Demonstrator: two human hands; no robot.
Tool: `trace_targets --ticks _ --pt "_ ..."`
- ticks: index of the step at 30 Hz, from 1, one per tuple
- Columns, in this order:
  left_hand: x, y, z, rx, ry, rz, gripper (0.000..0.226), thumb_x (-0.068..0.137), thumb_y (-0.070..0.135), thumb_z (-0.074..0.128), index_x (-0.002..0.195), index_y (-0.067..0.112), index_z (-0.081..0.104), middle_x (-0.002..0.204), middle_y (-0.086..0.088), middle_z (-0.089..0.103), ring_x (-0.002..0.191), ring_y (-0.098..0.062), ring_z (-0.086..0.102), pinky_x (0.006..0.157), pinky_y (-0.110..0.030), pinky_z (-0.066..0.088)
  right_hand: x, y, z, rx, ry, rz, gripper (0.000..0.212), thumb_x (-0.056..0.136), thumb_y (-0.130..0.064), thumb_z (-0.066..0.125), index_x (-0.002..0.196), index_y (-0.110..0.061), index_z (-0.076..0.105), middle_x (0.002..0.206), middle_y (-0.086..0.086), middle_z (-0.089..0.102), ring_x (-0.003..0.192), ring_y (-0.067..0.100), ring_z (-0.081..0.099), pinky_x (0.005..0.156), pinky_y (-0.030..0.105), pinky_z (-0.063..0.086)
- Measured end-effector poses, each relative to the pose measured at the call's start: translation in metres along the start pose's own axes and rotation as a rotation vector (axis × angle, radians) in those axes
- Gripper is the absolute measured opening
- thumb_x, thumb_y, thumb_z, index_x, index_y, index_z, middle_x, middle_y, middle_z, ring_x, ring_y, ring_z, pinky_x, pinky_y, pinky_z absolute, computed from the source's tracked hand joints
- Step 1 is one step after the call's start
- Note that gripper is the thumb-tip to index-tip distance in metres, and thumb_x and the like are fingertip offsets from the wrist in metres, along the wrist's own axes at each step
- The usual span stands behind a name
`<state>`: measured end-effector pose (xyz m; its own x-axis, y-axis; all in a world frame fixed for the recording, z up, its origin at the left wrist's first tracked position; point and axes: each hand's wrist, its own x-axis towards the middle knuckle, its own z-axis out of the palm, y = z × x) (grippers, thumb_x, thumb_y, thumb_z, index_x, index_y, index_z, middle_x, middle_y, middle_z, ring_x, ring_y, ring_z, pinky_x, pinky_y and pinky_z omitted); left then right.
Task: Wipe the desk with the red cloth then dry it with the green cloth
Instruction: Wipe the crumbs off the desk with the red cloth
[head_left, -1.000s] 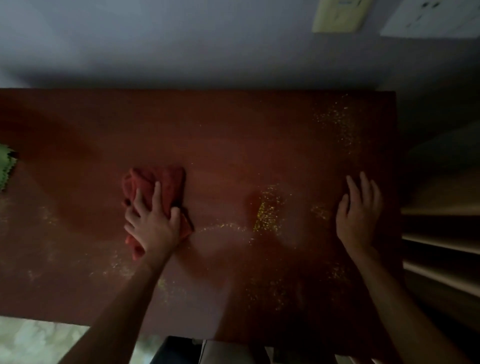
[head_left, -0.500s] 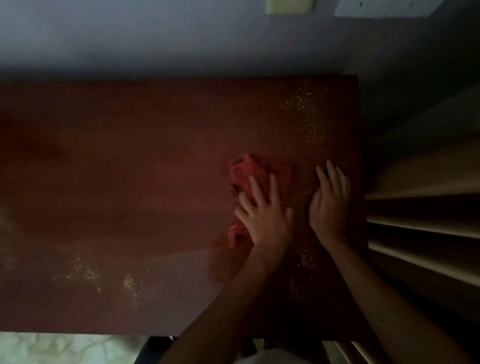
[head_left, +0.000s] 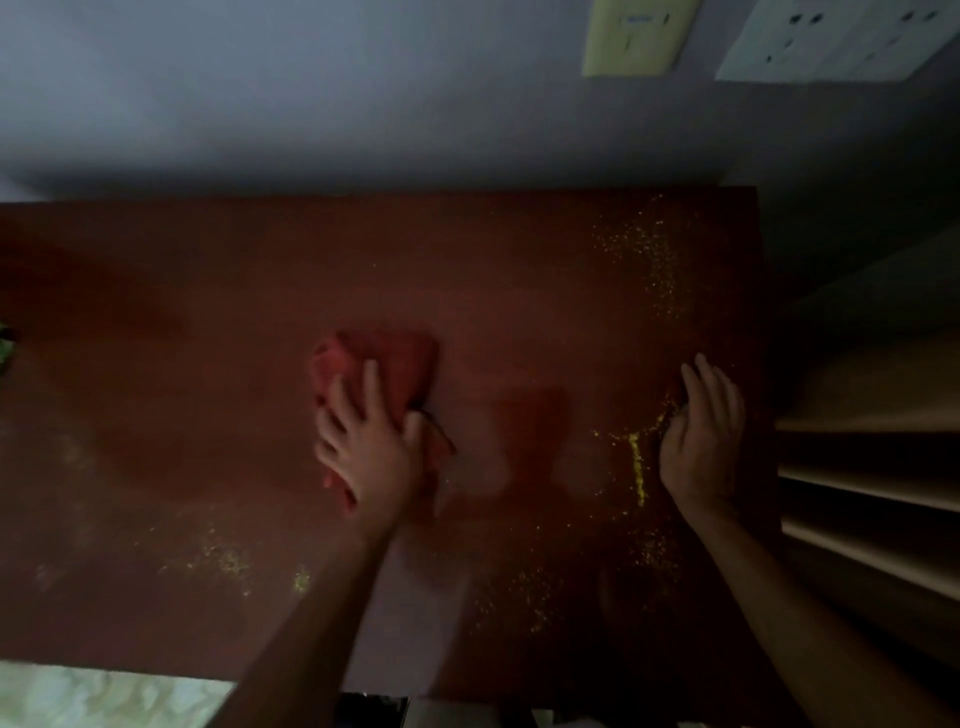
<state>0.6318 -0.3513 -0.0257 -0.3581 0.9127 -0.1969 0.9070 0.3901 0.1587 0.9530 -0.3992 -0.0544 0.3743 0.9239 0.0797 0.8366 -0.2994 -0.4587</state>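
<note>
**A:** Where's the cloth (head_left: 382, 364) right now?

**B:** Middle of the frame, bunched on the desk (head_left: 208, 291). The left hand (head_left: 366, 447) lies flat on top of it, fingers spread, pressing down rather than pinching it. The right hand (head_left: 701, 441) sits at the right edge of the frame's desk area, open, fingers together, resting on the wood with nothing in it.

**A:** So what could go wrong?

**B:** The yellow crumbs (head_left: 636, 467). There's a bright line of them just left of the right hand, a scatter in the upper right corner of the desk, and more along the bottom, lower left and lower centre. A flat push could just smear or shove them about instead of lifting them.

**A:** Off the edge?

**B:** Likely, I'd judge. The line lies near the desk's right side, with shelves (head_left: 872, 467) just beyond. A sweep rightward could send crumbs over onto them.

**A:** And the cloth itself?

**B:** It's crumpled, so only part touches the wood. It could roll under the palm and leave streaks. The light is dim too, so missed patches are easy.

**A:** The green cloth (head_left: 4, 345)?

**B:** Only a sliver shows at the far left edge. Drying too soon would put crumbs on it.
</note>
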Motion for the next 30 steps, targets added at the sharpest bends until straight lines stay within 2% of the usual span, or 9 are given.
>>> trace_targets --ticks 3,7,9,12,17,21,24,26,30 --pt "0.066 0.003 -0.015 -0.013 -0.003 -0.2 0.077 0.092 0.043 0.055 0.156 0.029 0.016 0.161 -0.019 0.013 0.141 -0.051 0.018 0.108 -0.068 0.018 0.0 0.0 -0.001 0.014 0.025 -0.006 0.051 0.089 -0.002 0.04 0.139 -0.006 0.044 0.15 0.011 0.041 0.14 0.028 0.032 0.115 0.052 0.027" --pt "0.131 0.033 -0.022 0.002 -0.01 -0.154 0.073 0.093 0.046 0.049 0.156 0.032 0.015 0.163 -0.019 0.006 0.143 -0.053 0.009 0.111 -0.068 0.009 -0.001 0.001 -0.002 0.042 0.026 0.0 0.051 0.089 0.0 0.037 0.139 -0.006 0.044 0.149 0.011 0.042 0.14 0.026 0.031 0.114 0.053 0.029" --pt "0.131 0.049 -0.017 0.048 -0.009 -0.08 0.073 0.093 0.046 0.05 0.156 0.031 0.018 0.162 -0.02 0.008 0.142 -0.055 0.012 0.111 -0.068 0.01 -0.001 0.002 -0.004 0.065 0.017 0.013 0.052 0.089 -0.004 0.031 0.139 -0.007 0.045 0.149 0.009 0.043 0.14 0.026 0.033 0.114 0.051 0.031" --pt "0.091 0.078 -0.005 0.099 0.004 0.154 0.074 0.089 0.045 0.055 0.155 0.032 0.023 0.162 -0.018 0.014 0.14 -0.054 0.019 0.11 -0.066 0.016 -0.001 0.008 -0.007 0.119 0.016 0.015 0.053 0.089 -0.006 0.029 0.139 -0.008 0.047 0.148 0.007 0.044 0.14 0.023 0.035 0.114 0.047 0.033" --pt "-0.035 0.146 0.027 0.104 -0.101 0.522 0.081 0.08 0.054 0.054 0.153 0.038 0.023 0.163 -0.013 0.015 0.14 -0.052 0.021 0.108 -0.067 0.021 -0.009 0.017 -0.015 0.171 0.029 0.007 0.051 0.091 0.0 0.032 0.139 -0.009 0.047 0.149 0.006 0.043 0.139 0.019 0.037 0.113 0.045 0.035" --pt "-0.123 0.186 0.047 0.171 -0.21 0.816 0.085 0.078 0.062 0.059 0.152 0.037 0.027 0.162 -0.015 0.018 0.137 -0.051 0.025 0.104 -0.067 0.03 -0.025 0.032 -0.025 0.215 0.058 0.099 0.046 0.092 -0.001 0.035 0.136 -0.002 0.047 0.148 0.012 0.043 0.138 0.023 0.038 0.114 0.042 0.033" --pt "-0.127 0.19 0.049 0.175 -0.247 0.865 0.087 0.076 0.062 0.064 0.151 0.036 0.03 0.16 -0.014 0.024 0.134 -0.048 0.03 0.101 -0.065 0.036 -0.036 0.041 -0.03 0.214 0.056 0.124 0.046 0.092 -0.003 0.035 0.137 0.001 0.044 0.149 0.015 0.04 0.138 0.023 0.034 0.116 0.035 0.028" --pt "-0.111 0.184 0.042 0.165 -0.25 0.881 0.086 0.08 0.057 0.064 0.153 0.039 0.023 0.162 -0.011 0.019 0.138 -0.045 0.028 0.105 -0.064 0.033 -0.038 0.044 -0.032 0.184 0.027 0.093 0.046 0.093 -0.003 0.036 0.138 -0.002 0.043 0.151 0.012 0.037 0.14 0.019 0.03 0.116 0.034 0.026" --pt "-0.044 0.156 0.017 0.179 -0.192 0.738 0.082 0.086 0.048 0.062 0.153 0.045 0.015 0.164 -0.004 0.014 0.143 -0.043 0.021 0.11 -0.06 0.025 -0.035 0.042 -0.034 0.166 -0.001 0.096 0.051 0.09 0.004 0.039 0.14 -0.005 0.043 0.153 0.007 0.034 0.141 0.016 0.027 0.115 0.035 0.027"
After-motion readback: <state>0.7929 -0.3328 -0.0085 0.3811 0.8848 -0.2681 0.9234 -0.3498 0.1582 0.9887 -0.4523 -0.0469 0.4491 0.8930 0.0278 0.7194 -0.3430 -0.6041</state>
